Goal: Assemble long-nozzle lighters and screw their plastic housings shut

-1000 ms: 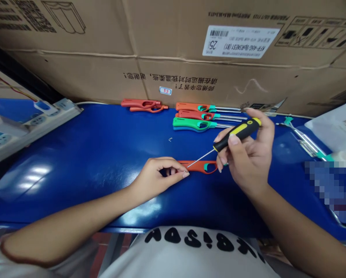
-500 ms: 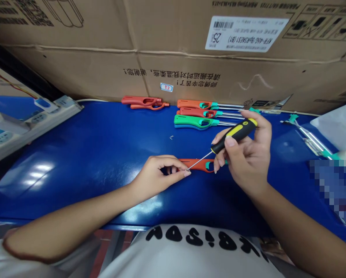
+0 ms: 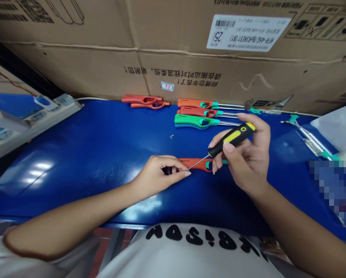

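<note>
My right hand [image 3: 245,158] grips a black and yellow screwdriver [image 3: 232,139] by its handle, with the thin metal shaft slanting down to the left. The thumb and forefinger of my left hand [image 3: 161,170] are pinched together right at the screwdriver's tip. Whatever they hold there is too small and hidden to make out. An orange-red gas lighter [image 3: 199,164] with a teal trigger lies on the table behind the shaft. Its left end is partly covered by my left fingers, its right end by my right hand.
Several long lighters with metal tubes, among them a green lighter [image 3: 193,121], lie at the back. Two red-orange lighter shells [image 3: 142,100] are left of them. A large cardboard box [image 3: 103,69] stands behind. A power strip [image 3: 36,125] is at left; loose metal tubes [image 3: 316,141] lie right.
The screwdriver handle and my right hand have shifted slightly left and down, so the shaft slants a little flatter. My left hand stays in place at the tip.
</note>
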Demonstrator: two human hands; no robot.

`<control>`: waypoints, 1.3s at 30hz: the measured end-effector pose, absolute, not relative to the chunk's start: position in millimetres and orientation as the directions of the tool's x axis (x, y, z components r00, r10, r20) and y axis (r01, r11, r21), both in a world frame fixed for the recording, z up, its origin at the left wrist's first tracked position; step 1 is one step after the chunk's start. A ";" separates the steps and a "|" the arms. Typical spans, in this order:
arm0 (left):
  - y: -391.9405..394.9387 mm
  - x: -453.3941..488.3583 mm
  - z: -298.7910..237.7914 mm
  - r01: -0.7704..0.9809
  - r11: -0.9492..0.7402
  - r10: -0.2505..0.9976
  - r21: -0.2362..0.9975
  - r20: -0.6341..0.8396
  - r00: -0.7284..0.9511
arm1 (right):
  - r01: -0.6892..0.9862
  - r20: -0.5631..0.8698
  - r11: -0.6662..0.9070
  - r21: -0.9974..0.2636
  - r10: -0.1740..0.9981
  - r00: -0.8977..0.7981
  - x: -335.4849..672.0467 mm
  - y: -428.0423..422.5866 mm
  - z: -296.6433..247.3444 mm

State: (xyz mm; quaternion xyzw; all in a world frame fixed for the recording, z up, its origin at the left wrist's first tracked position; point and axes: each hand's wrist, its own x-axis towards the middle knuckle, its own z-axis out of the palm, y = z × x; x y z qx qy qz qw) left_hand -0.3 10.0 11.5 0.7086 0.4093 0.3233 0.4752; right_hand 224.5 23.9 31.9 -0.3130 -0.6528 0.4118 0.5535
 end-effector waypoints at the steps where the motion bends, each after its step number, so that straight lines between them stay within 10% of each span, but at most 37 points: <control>1: 10.0 0.0 11.4 0.269 -0.215 0.884 0.939 0.070 0.461 | -0.049 0.459 0.460 -0.886 0.861 -0.219 226.0 24.5 32.1; 13: 13.0 -2.3 10.5 0.182 -0.294 0.786 0.938 0.129 0.605 | 0.000 0.504 0.543 -0.840 0.779 -0.373 230.1 21.4 43.1; 23: 33.3 -18.1 1.2 0.388 -0.620 0.717 0.682 0.291 0.634 | 0.201 0.690 0.686 -0.699 0.721 -0.063 218.2 16.6 32.5; 39: 19.9 -2.6 -12.0 0.270 -0.640 0.666 0.719 0.345 0.661 | 0.182 0.792 0.813 -0.554 0.581 -0.185 207.5 12.3 21.4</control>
